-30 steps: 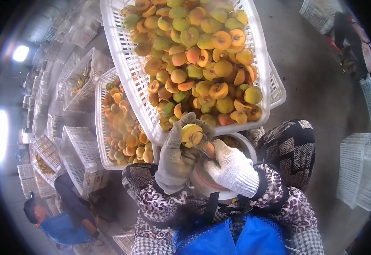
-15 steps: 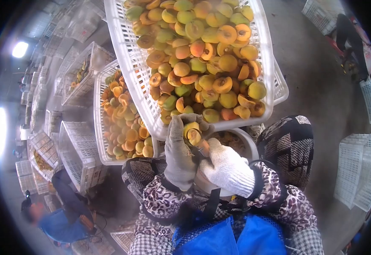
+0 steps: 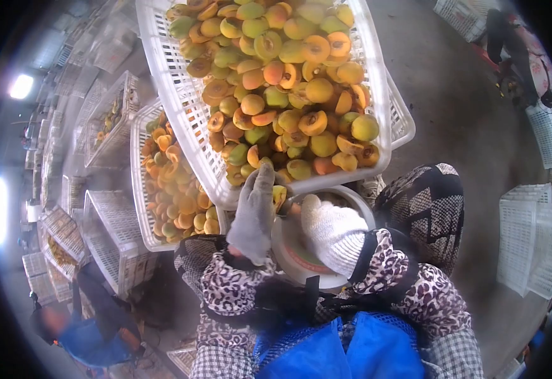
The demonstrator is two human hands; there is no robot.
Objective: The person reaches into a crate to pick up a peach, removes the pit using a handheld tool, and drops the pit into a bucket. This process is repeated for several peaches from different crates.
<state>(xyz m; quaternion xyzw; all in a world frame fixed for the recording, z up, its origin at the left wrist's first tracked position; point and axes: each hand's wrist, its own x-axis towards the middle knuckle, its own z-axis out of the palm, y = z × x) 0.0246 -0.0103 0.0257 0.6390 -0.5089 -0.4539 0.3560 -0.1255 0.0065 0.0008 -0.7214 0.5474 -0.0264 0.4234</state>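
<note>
My left hand, in a grey glove, is at the near edge of the large white crate full of halved orange and green fruit. A piece of yellow-green fruit shows beside its fingers, held against them. My right hand, in a white knitted glove, is over the round white bucket between my knees. Its fingers are curled, with the tips turned away, and what they hold, if anything, is hidden.
A second white crate of fruit halves stands at the left. Empty crates are beyond it, and more are stacked at the right. A person in blue sits at the lower left; another person's legs show upper right.
My hands have moved apart. The right hand now is over the bucket, and the left hand's fingers are straighter and closer together. The crates appear shifted slightly left and up in view.
</note>
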